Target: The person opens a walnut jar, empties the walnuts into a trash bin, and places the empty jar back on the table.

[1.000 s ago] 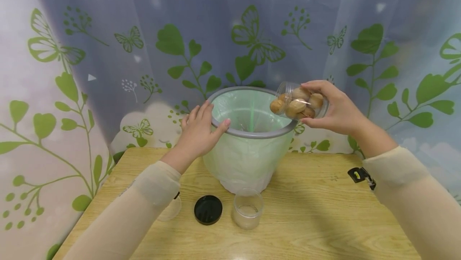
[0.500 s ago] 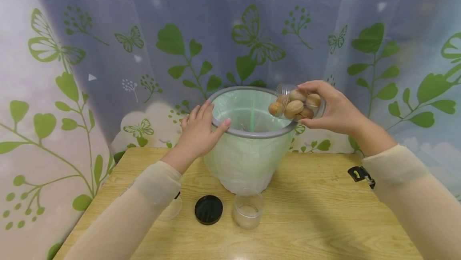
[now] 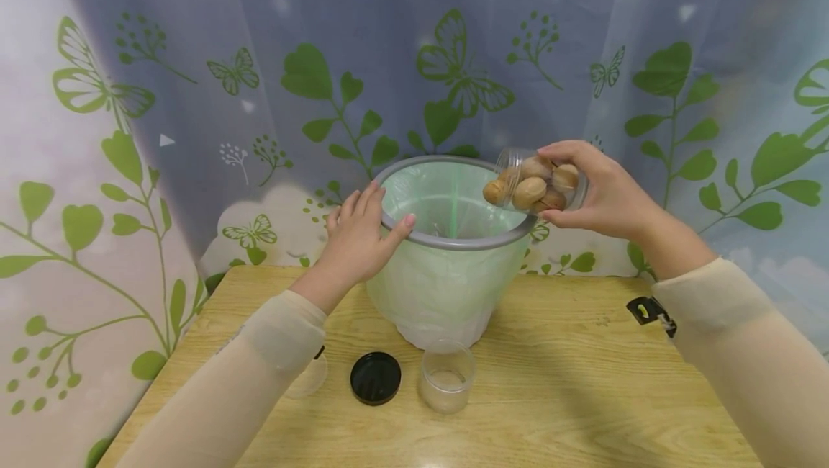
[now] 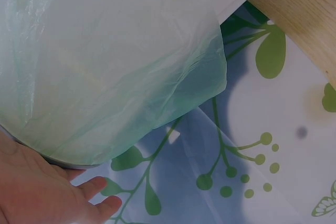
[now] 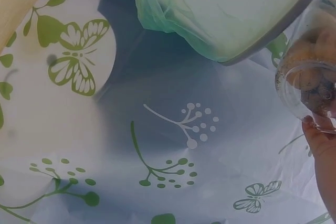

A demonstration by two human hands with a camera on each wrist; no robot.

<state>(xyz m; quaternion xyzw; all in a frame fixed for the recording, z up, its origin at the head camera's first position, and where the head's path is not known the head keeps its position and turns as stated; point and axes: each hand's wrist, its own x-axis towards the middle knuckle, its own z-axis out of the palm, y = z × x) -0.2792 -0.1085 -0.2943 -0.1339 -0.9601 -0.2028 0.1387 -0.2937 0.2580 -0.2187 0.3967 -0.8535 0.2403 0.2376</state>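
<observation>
A grey-rimmed bin (image 3: 447, 281) lined with a pale green bag stands on the table. My left hand (image 3: 356, 241) rests on the left of its rim, thumb over the near edge and fingers along the outside. In the left wrist view, the hand (image 4: 42, 190) touches the rim beside the bag. My right hand (image 3: 609, 194) grips a clear plastic jar (image 3: 513, 164) by its base, tipped sideways over the right rim. Several round, light brown, nut-like pieces (image 3: 529, 193) fill it, one at its mouth. Right wrist view: jar (image 5: 286, 87) and fingers (image 5: 317, 140) are partly cut off.
In front of the bin lie a black round lid (image 3: 376, 379) and a clear plastic cup (image 3: 447, 392) on the wooden table (image 3: 583, 381). A clear disc (image 3: 309, 379) is half hidden by the left sleeve. A printed curtain (image 3: 388, 43) hangs behind the bin.
My right hand has shifted the jar very slightly left, and the pieces inside have settled a little. The left hand and the bin stay where they were.
</observation>
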